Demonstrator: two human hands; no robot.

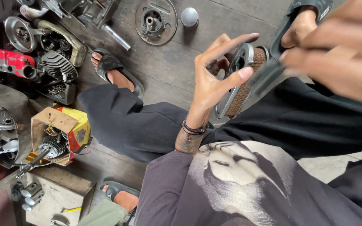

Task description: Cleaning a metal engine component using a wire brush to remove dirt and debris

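Observation:
My left hand (212, 79) is raised over my lap with its fingers spread, gripping a curved grey metal brake shoe (236, 90) with a brown woven lining. My right hand (336, 58), blurred and close to the camera at the right, is closed on a dark flat tool (268, 77). The tool's tip lies against the shoe's lined edge. My black-trousered legs and sandalled feet (112, 71) rest on the plank floor below.
Engine parts, a red housing (7, 62) and finned cylinders crowd the left. An open cardboard box (59, 134) holds a gear. A round metal plate (156, 19), a grey dome cap (189, 16) and a tube (117, 37) lie on the floor. Another person's sandalled foot (120, 196) is beside a block (57, 196).

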